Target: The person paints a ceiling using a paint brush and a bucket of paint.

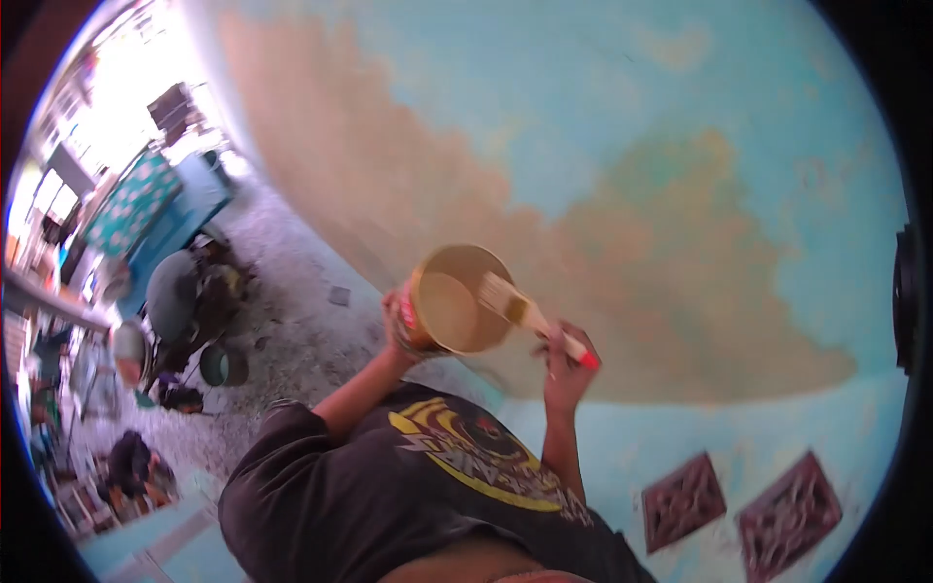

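My left hand (397,328) is closed around the side of a round paint bucket (416,316), which has a red label. The bucket tips so that its inside shows, with light tan paint (448,303) at the bottom. In my right hand (568,374) is a wide paintbrush (530,316), gripped by its pale, red-tipped handle. Its bristles reach over the bucket's rim into the opening. Behind both hands rises a turquoise wall (466,68), with a broad, uneven area of tan paint (671,291) across it.
Two dark red lattice vent blocks (683,501) sit low on the wall at right. On the rough floor (292,282) at left are a dark bucket (224,365), a rounded grey container (173,294) and a table with a green checked cloth (134,204). A person (131,464) is at lower left.
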Demonstrator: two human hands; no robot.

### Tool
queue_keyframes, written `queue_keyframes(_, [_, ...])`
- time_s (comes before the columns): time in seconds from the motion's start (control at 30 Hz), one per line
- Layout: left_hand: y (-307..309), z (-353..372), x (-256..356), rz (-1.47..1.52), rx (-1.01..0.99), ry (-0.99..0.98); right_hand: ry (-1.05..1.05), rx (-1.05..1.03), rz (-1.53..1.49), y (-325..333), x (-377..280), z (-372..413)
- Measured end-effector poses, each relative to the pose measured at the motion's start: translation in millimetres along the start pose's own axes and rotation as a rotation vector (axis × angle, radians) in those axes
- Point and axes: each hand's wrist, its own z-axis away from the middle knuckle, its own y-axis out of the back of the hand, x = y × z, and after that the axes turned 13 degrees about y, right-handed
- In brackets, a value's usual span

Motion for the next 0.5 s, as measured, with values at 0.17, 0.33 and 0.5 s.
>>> queue_keyframes(0.17, [-9,0,-2,-0.592,0.191,-0.288,-0.137,-0.02,0.011,-6,-8,-6])
queue_keyframes(0.33, [-18,-7,0,-0.17,0.069,-0.188,-0.013,0.019,-0.082,-4,-9,-32])
queue_keyframes(0.5, [-11,-3,5,-0.229,0.26,-0.283,0.364,-0.08,0.191,8,7,-103])
